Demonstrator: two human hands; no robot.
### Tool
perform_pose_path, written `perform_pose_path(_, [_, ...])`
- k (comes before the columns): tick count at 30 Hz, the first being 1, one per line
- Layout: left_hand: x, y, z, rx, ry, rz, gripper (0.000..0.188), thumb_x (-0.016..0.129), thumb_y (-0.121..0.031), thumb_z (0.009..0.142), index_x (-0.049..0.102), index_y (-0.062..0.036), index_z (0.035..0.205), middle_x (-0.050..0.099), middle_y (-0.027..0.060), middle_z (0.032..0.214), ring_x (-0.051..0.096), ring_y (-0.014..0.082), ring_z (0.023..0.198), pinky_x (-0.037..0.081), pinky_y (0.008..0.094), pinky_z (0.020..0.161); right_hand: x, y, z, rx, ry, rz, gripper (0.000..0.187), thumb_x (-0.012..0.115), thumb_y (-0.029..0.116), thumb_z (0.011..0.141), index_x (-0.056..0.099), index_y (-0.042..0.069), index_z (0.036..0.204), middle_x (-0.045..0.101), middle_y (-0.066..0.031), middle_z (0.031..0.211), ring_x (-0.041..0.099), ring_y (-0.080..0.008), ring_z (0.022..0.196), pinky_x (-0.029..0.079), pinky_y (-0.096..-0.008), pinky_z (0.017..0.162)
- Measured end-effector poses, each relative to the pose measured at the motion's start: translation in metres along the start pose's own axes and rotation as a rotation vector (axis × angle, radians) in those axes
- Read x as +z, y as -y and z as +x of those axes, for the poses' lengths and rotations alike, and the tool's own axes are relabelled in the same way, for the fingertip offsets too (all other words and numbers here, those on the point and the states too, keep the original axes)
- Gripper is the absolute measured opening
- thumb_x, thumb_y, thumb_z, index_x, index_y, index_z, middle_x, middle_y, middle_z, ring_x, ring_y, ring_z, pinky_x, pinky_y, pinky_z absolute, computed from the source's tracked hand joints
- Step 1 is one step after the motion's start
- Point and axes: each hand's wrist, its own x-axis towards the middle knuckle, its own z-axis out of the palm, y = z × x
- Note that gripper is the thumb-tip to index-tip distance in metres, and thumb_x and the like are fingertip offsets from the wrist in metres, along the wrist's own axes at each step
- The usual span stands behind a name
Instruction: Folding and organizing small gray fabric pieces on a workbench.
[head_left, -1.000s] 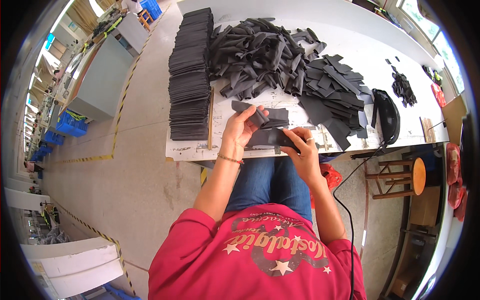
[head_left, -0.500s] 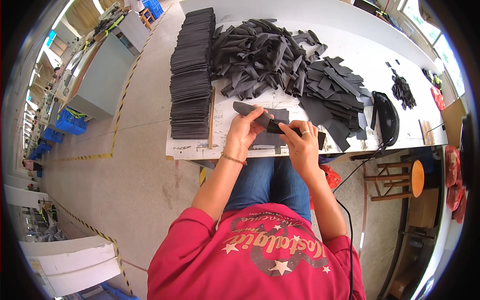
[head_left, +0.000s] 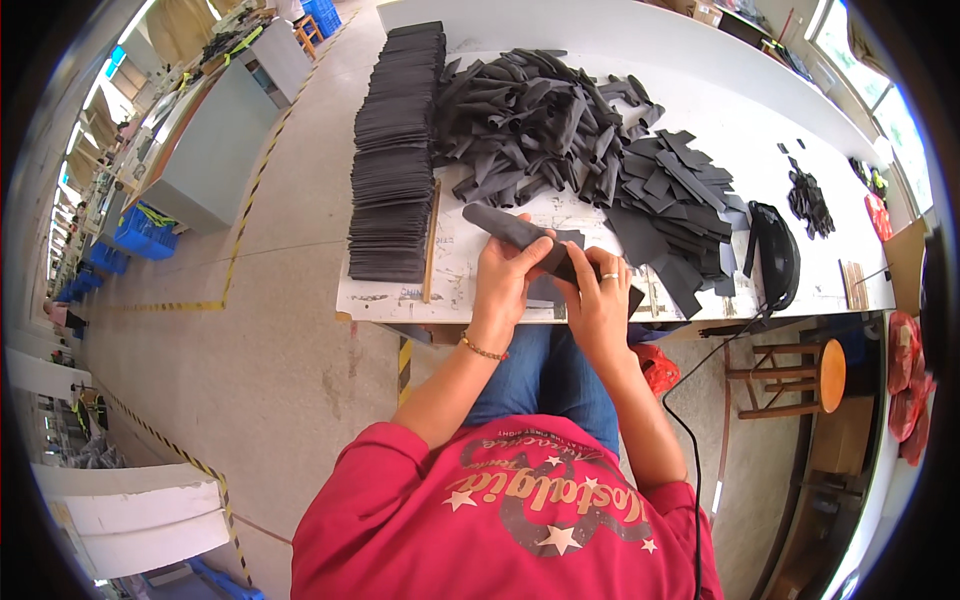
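Note:
A black fabric-like piece (head_left: 497, 224), curled into a tube at its far left end, lies across both my hands above the table's front edge. My left hand (head_left: 512, 270) is closed round its middle, thumb on top. Close beside it, my right hand (head_left: 600, 305) pinches the piece's right part with thumb and fingers; a dark end pokes out past that hand. Beneath the hands a flat dark sheet (head_left: 571, 238) rests on the white table (head_left: 465, 262), mostly covered by them. Beyond them is a heap of rolled black pieces (head_left: 520, 120).
A tall stack of flat black pieces (head_left: 390, 170) stands at left beside a wooden strip (head_left: 432, 240). Loose black strips (head_left: 675, 190) lie at right, near a black curved object (head_left: 775, 255) with a cord (head_left: 675, 400). A small dark bundle (head_left: 808, 205) lies farther right. A wooden stool (head_left: 830, 375) stands below.
My hands have drawn closer together, the left moving right and slightly nearer. The left hand now wraps more of the black piece. The view has shifted slightly.

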Motion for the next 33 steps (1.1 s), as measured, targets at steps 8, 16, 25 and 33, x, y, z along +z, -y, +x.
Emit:
perform_pose_path(8, [-0.005, 0.010, 0.004, 0.038, 0.287, -0.204, 0.028, 0.055, -0.025, 0.099, 0.060, 0.0011, 0.109, 0.070, 0.0160, 0.099, 0.062, 0.0308, 0.112, 0.046, 0.0424, 0.101, 0.008, 0.003, -0.019, 0.086, 0.044, 0.261, 0.041, 0.072, -0.002, 0.073, 0.052, 0.001, 0.108, 0.058, -0.0197, 0.102, 0.057, -0.0405, 0.095, 0.047, -0.0463, 0.083])
perform_pose_path(16, [-0.015, 0.009, -0.001, -0.044, 0.214, -0.257, 0.031, 0.052, -0.028, 0.100, 0.060, -0.0014, 0.114, 0.064, 0.0204, 0.121, 0.059, 0.0284, 0.115, 0.045, 0.0401, 0.102, 0.000, 0.000, -0.011, -0.006, 0.163, 0.329, 0.033, 0.071, 0.001, 0.078, 0.052, 0.001, 0.105, 0.057, -0.0194, 0.106, 0.057, -0.0403, 0.094, 0.049, -0.0442, 0.077])
perform_pose_path(25, [-0.011, 0.024, -0.011, -0.106, 0.182, -0.351, 0.034, 0.054, -0.027, 0.100, 0.060, 0.0017, 0.116, 0.063, 0.0197, 0.122, 0.061, 0.0257, 0.111, 0.050, 0.0398, 0.094, 0.001, -0.003, -0.013, 0.064, 0.198, 0.377, 0.019, 0.070, 0.002, 0.080, 0.059, 0.001, 0.096, 0.060, -0.0164, 0.100, 0.061, -0.0356, 0.084, 0.050, -0.0414, 0.073])
perform_pose_path(33, [0.003, 0.001, -0.005, 0.179, 0.134, -0.369, 0.032, 0.053, -0.025, 0.100, 0.056, 0.0023, 0.116, 0.067, 0.0137, 0.098, 0.066, 0.0293, 0.099, 0.051, 0.0423, 0.096, -0.005, -0.006, 0.005, -0.173, 0.106, 0.379, 0.020, 0.072, -0.002, 0.076, 0.059, 0.001, 0.091, 0.060, -0.0126, 0.095, 0.061, -0.0331, 0.082, 0.051, -0.0408, 0.070])
